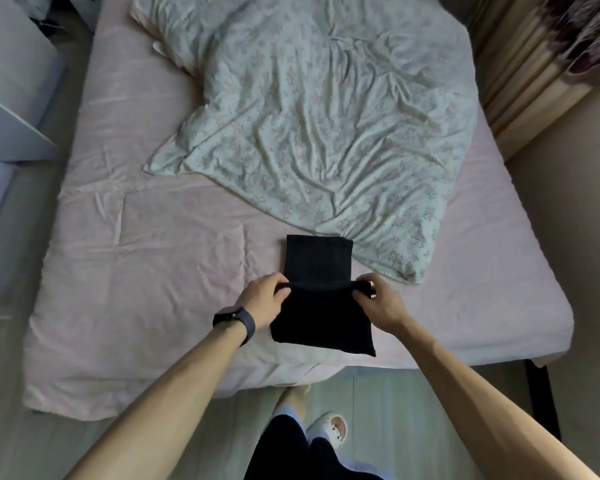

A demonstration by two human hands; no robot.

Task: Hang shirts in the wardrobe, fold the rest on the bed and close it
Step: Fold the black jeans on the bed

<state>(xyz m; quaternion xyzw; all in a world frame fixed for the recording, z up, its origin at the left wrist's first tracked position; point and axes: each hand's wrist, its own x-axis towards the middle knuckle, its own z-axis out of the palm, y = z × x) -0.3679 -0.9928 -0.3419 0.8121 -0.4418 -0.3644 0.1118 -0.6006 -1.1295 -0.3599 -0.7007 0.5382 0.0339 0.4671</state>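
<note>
One bed: a pink sheet (146,265) covers the mattress, creased all over, and it fills most of the view.
Duvet: a floral duvet (326,116) lies rumpled across the far and right part of the bed, one corner reaching down towards the near edge.
Room, left: white furniture (11,81) stands beside the bed; what it is exactly, I cannot tell.
Room, right: pale curtains (520,74) hang along the wall next to the bed.
Floor: light floor (378,410) at the foot of the bed, with the person's white slipper (333,427) on it.
Garment: a black garment (321,323) lies on the sheet near the foot edge, its far end just beside the duvet corner, a fold ridge running across its middle.
Left hand: the left hand (264,299), a dark watch (234,320) on the wrist, curls its fingers round the left end of that ridge.
Right hand: the right hand (378,299) pinches the right end of the same ridge.
Relation: the garment sits squarely between both hands, ridge stretched from one to the other.
</note>
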